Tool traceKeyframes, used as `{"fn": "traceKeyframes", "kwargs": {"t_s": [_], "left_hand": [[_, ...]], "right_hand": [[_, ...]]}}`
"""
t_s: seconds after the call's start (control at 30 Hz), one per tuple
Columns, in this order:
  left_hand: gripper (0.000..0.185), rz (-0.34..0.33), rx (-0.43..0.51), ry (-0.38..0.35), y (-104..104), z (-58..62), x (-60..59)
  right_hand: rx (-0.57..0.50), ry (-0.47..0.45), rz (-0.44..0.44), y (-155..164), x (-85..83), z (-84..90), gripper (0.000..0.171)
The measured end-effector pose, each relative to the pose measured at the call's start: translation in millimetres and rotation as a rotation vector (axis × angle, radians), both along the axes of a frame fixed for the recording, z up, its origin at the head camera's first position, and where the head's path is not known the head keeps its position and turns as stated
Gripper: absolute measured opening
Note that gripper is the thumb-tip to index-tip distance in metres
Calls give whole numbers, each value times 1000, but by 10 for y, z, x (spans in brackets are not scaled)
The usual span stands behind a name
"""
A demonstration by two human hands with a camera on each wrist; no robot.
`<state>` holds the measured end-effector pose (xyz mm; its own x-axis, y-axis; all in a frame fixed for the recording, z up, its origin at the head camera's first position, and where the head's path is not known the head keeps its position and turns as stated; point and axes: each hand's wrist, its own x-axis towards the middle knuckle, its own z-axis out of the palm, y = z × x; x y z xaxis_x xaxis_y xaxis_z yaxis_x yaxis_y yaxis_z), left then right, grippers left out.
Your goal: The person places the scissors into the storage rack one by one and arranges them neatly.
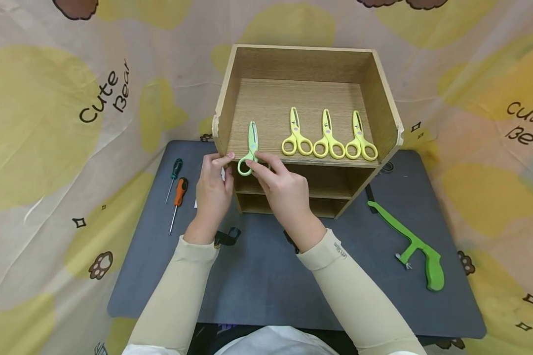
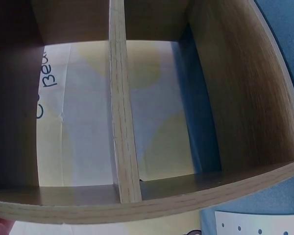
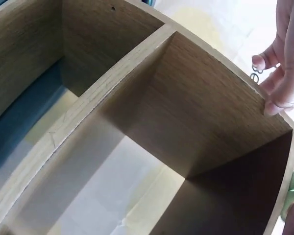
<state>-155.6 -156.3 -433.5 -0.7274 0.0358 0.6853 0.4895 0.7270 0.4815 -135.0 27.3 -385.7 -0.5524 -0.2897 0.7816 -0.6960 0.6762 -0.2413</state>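
Pinching green scissors by the handle loops, right hand, at front left edge of wooden shelf unit top. Left hand fingertips touching shelf corner, fingers loosely curled, gripping nothing. Three yellow scissors lined up just right.

**Desk, mat and shelf**

A dark grey mat covers the desk, itself draped in a bear-print cloth. On the mat stands a wooden shelf, just beyond the grips. Left of them lie two screwdrivers; well to their right, a green tool.
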Motion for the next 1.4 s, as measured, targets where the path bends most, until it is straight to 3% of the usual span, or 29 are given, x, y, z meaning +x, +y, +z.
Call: {"fn": "traceKeyframes", "kwargs": {"t_s": [0.2,0.4,0.73,1.23,1.4], "left_hand": [[47,11,-7,4,-5,14,0],[46,19,-8,16,-5,10,-2],[46,16,-10,8,25,1,-14],[48,26,-18,1,24,2,-14],[47,10,-30,-24,0,13,4]], "right_hand": [[95,-55,-107,-28,-6,64,31],[200,-195,-172,-44,-27,149,45],[253,-324,-252,-49,-61,206,57],[235,-302,-269,-30,-70,135,60],[207,-229,-250,-2,132,169,55]]}}
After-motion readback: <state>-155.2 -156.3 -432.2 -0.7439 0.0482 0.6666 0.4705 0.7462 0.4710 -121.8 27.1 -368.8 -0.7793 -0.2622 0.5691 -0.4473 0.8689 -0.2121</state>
